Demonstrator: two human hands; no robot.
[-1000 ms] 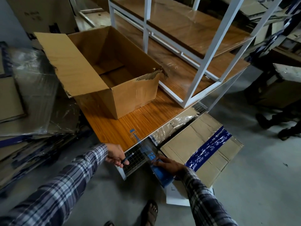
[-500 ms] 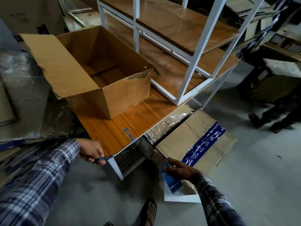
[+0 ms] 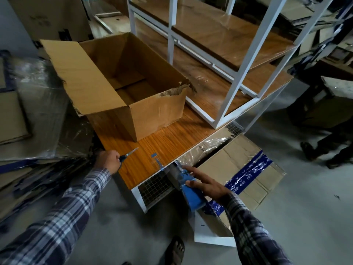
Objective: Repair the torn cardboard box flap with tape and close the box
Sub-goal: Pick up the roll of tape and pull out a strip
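An open brown cardboard box (image 3: 158,113) stands on the wooden table (image 3: 172,142). Its long flap (image 3: 82,77) is folded out to the left, and its right rim shows a ragged torn edge (image 3: 172,92). My left hand (image 3: 108,161) grips blue-handled scissors (image 3: 128,154) over the table's near left corner, blades pointing toward the box. My right hand (image 3: 207,185) holds a blue tape roll (image 3: 193,197) just below the table's front edge, with a strip of tape running up from it. A short blue tape piece (image 3: 157,160) sticks on the tabletop.
A white metal shelf frame (image 3: 235,88) stands on the table behind the box. A taped cardboard box (image 3: 238,159) lies on the floor to the right. Plastic-wrapped flat cardboard (image 3: 38,111) is stacked at the left. Another person's feet (image 3: 321,152) are at the far right.
My left hand has risen with the scissors from below the table edge to the tabletop corner. My right hand has lifted the tape roll closer to the table's front edge.
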